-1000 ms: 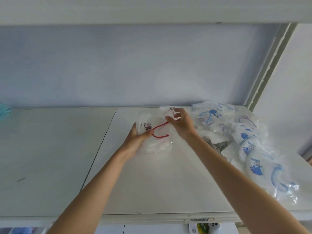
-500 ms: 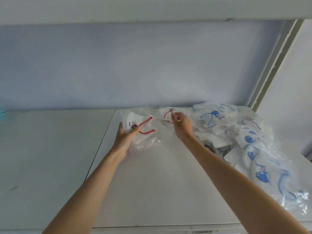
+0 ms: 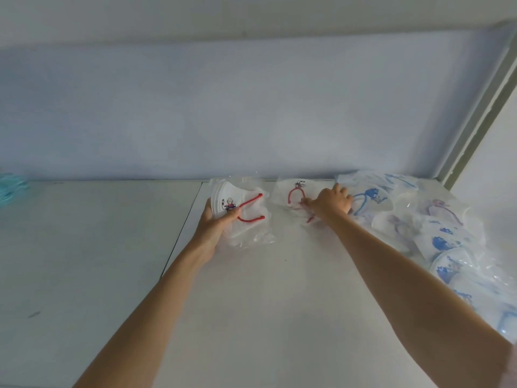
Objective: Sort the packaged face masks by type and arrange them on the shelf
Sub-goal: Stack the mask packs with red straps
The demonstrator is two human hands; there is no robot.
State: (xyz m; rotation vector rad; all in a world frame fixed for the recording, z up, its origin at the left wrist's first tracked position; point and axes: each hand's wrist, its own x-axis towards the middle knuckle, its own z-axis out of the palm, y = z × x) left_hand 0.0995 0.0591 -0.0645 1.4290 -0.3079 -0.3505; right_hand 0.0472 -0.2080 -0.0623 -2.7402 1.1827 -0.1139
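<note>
My left hand grips a small stack of bagged white masks with red ear loops, held tilted just above the white shelf near its back wall. My right hand lies on a second red-loop mask packet at the back of the shelf, its fingers curled onto the clear wrap. To the right lies a loose pile of bagged masks with blue loops and blue prints, and a purple-loop packet sits among them.
A seam divides the shelf into two panels. Something teal shows blurred at the far left edge. A metal upright frames the right side, and the shelf above hangs low overhead.
My left hand carried the red-loop stack leftward and back. My right hand let go of that stack and reached right onto the other red-loop packet beside the blue pile.
</note>
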